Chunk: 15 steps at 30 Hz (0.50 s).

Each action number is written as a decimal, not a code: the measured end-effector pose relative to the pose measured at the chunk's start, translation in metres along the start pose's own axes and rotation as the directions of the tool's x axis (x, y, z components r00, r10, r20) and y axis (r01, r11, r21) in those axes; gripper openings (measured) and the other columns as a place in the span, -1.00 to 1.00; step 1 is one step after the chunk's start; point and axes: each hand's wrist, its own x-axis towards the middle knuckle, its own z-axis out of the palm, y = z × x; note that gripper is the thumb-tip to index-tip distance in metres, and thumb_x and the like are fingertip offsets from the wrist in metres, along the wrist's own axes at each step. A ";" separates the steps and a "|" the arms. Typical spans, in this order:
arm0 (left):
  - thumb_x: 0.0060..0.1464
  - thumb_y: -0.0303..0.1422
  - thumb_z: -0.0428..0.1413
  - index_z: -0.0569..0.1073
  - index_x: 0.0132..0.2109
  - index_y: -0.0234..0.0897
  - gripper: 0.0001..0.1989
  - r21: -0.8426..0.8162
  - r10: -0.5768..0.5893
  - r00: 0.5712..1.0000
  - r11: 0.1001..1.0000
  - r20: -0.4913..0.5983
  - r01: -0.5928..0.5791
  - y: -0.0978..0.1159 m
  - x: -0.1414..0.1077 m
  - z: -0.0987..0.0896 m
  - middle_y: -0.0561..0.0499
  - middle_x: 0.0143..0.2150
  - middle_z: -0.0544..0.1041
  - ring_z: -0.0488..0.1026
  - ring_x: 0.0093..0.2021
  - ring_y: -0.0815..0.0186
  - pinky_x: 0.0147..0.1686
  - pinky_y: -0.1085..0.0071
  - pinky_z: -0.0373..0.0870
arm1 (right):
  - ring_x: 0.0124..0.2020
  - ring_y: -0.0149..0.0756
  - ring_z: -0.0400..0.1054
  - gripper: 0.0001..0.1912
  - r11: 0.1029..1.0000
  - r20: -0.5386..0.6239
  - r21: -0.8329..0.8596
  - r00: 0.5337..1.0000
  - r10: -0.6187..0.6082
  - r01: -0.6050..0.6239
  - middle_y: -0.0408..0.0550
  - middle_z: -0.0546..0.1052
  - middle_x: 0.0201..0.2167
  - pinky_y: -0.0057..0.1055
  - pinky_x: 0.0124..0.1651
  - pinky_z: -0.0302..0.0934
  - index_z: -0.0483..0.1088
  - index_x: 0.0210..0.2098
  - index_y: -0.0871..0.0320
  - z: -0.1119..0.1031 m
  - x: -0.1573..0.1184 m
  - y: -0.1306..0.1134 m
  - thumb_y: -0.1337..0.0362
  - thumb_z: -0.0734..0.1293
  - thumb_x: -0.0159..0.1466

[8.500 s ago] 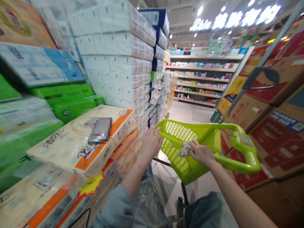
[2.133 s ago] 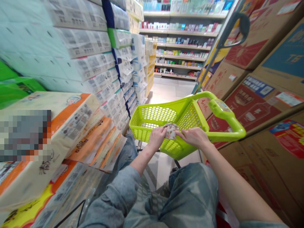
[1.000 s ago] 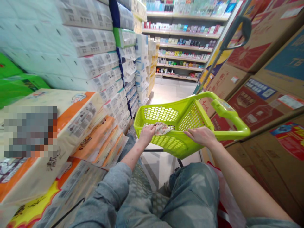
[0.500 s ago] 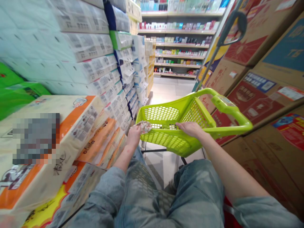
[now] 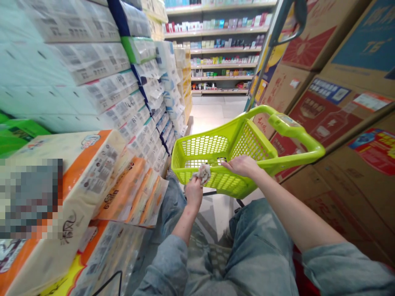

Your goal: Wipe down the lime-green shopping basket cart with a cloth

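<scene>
Cloth (image 5: 204, 173) is pinched in your left hand (image 5: 194, 190) at the long near rim (image 5: 216, 169) of the basket (image 5: 243, 187); your right hand (image 5: 242, 165) lies rightward along it, its hold unclear.

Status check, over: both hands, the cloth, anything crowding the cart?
Left hand pinching crumpled cloth at green cart's near side. Right hand at its near rim. Tissue packs stacked left, cartons right.
</scene>
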 end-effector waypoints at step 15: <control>0.10 -0.39 0.02 0.43 -0.04 -0.28 -0.72 -0.021 -0.125 0.992 0.992 -0.001 0.125 0.010 0.023 0.005 -0.15 -0.22 0.55 0.49 -0.22 0.17 -0.23 0.35 0.33 | -0.19 -0.18 0.45 -0.23 0.999 -0.026 0.040 0.999 -0.029 0.030 0.12 0.57 -0.26 -0.39 -0.15 0.22 0.54 -0.27 0.17 0.005 0.003 0.004 -0.10 -0.17 0.32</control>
